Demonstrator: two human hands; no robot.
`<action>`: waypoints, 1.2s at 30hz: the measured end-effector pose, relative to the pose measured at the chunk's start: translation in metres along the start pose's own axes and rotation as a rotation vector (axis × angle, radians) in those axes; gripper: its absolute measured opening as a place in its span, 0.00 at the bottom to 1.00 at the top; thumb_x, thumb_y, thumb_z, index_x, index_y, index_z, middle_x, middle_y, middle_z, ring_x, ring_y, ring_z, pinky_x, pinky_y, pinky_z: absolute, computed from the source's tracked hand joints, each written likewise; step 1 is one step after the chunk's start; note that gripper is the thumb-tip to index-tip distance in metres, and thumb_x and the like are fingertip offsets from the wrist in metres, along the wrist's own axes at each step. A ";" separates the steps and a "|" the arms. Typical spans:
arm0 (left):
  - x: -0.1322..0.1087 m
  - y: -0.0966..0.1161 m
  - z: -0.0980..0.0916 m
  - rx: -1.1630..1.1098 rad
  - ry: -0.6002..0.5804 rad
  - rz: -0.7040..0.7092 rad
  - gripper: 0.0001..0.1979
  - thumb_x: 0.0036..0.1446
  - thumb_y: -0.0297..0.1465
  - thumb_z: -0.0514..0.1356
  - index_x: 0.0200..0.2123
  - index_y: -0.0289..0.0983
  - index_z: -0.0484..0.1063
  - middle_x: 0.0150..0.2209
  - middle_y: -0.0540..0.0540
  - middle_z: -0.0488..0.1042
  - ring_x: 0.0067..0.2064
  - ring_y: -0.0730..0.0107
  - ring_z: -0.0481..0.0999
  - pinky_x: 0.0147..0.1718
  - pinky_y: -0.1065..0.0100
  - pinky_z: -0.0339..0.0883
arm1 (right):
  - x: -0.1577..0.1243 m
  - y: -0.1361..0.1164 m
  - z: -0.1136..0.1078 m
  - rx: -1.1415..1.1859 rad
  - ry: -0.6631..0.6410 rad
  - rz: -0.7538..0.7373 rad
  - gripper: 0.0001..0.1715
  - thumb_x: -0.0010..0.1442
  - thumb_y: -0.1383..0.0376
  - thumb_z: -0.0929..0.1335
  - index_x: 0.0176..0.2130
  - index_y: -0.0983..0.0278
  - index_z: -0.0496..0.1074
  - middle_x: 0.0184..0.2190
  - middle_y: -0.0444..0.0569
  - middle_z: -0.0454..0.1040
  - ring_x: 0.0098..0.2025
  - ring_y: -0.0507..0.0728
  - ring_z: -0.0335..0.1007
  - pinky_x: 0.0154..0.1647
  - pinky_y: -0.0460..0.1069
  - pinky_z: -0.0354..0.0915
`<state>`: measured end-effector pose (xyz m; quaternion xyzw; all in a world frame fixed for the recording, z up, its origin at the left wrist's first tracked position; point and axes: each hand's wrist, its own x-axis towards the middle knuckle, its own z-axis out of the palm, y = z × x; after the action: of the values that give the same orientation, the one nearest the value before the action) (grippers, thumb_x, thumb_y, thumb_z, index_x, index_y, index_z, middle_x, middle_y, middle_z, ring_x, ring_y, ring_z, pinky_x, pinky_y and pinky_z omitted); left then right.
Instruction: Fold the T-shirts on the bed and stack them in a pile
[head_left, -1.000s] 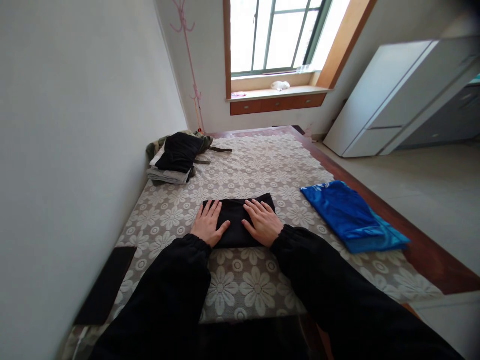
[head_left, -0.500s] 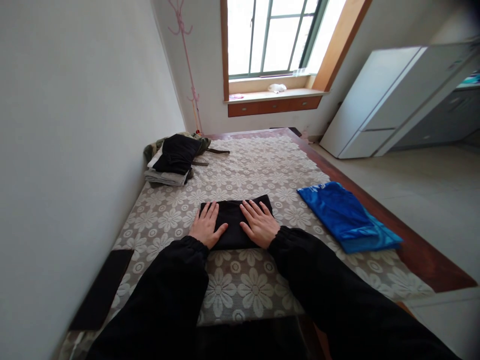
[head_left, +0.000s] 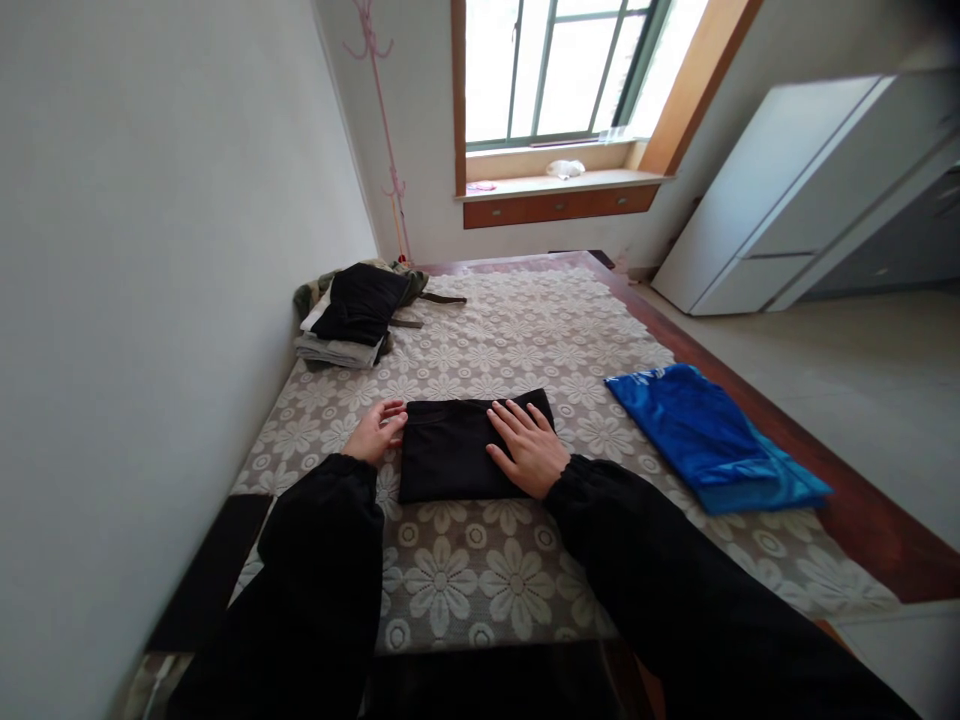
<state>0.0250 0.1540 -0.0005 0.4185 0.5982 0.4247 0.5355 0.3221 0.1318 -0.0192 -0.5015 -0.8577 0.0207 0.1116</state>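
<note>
A folded black garment (head_left: pixel 457 455) lies flat on the flower-patterned cover (head_left: pixel 442 580) in front of me. My right hand (head_left: pixel 531 448) rests palm down on its right part, fingers stretched out. At the garment's left edge is my left hand (head_left: pixel 373 430), its fingers slightly bent and the thumb apart from them. The fingertips reach the upper left corner; whether they press on the fabric I cannot tell.
A folded blue garment (head_left: pixel 705 435) lies to the right, near the reddish wooden edge (head_left: pixel 862 510). Stacked clothes (head_left: pixel 352 310) sit by the wall at the far left. A dark board (head_left: pixel 214 570) is at the near left. Beyond stand a pink coat rack (head_left: pixel 382 120) and a white refrigerator (head_left: pixel 780 190).
My left hand has slid off the top of the black garment to its left edge, and its fingers have bent. The right hand stays flat on the fabric. The view has shifted slightly.
</note>
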 end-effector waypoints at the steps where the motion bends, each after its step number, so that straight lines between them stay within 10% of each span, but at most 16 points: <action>1: -0.002 0.001 -0.001 0.033 -0.012 -0.012 0.23 0.51 0.36 0.70 0.49 0.39 0.69 0.54 0.36 0.71 0.46 0.61 0.77 0.35 0.66 0.75 | 0.000 0.000 0.000 0.000 -0.002 0.000 0.36 0.69 0.52 0.56 0.69 0.65 0.58 0.70 0.51 0.55 0.72 0.63 0.44 0.72 0.62 0.38; 10: -0.011 -0.005 -0.003 0.139 -0.225 -0.138 0.43 0.52 0.49 0.68 0.64 0.44 0.51 0.38 0.46 0.78 0.30 0.66 0.79 0.25 0.68 0.70 | 0.000 0.000 0.000 0.009 0.003 -0.002 0.36 0.69 0.52 0.57 0.69 0.64 0.57 0.70 0.51 0.56 0.72 0.63 0.44 0.72 0.62 0.38; 16: -0.012 -0.018 0.017 0.115 -0.247 0.155 0.51 0.59 0.42 0.62 0.72 0.44 0.29 0.46 0.40 0.80 0.41 0.59 0.83 0.39 0.59 0.77 | 0.000 0.000 0.000 0.009 0.005 -0.003 0.35 0.69 0.52 0.56 0.69 0.64 0.57 0.70 0.51 0.55 0.72 0.63 0.44 0.72 0.62 0.38; 21: -0.013 -0.012 0.025 0.247 -0.246 0.337 0.39 0.60 0.39 0.60 0.71 0.44 0.49 0.59 0.42 0.73 0.54 0.59 0.77 0.55 0.57 0.71 | 0.000 0.001 0.001 0.009 0.004 -0.001 0.35 0.69 0.51 0.57 0.69 0.64 0.57 0.70 0.51 0.55 0.72 0.63 0.44 0.72 0.62 0.38; 26: -0.013 -0.007 0.020 0.362 -0.336 0.296 0.18 0.58 0.38 0.59 0.49 0.41 0.80 0.49 0.45 0.80 0.55 0.56 0.76 0.61 0.55 0.62 | 0.000 0.000 0.000 0.007 0.002 -0.003 0.36 0.69 0.52 0.56 0.69 0.65 0.57 0.70 0.51 0.55 0.72 0.63 0.44 0.72 0.62 0.38; 36: -0.021 -0.004 0.027 0.250 -0.254 0.218 0.23 0.52 0.37 0.66 0.52 0.38 0.78 0.50 0.43 0.80 0.54 0.53 0.77 0.56 0.55 0.67 | 0.001 0.002 -0.001 0.025 -0.001 -0.002 0.35 0.69 0.52 0.57 0.69 0.63 0.57 0.70 0.51 0.56 0.72 0.63 0.45 0.72 0.62 0.38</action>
<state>0.0529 0.1347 -0.0005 0.5942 0.5250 0.3465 0.5013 0.3234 0.1333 -0.0186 -0.4992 -0.8579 0.0318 0.1174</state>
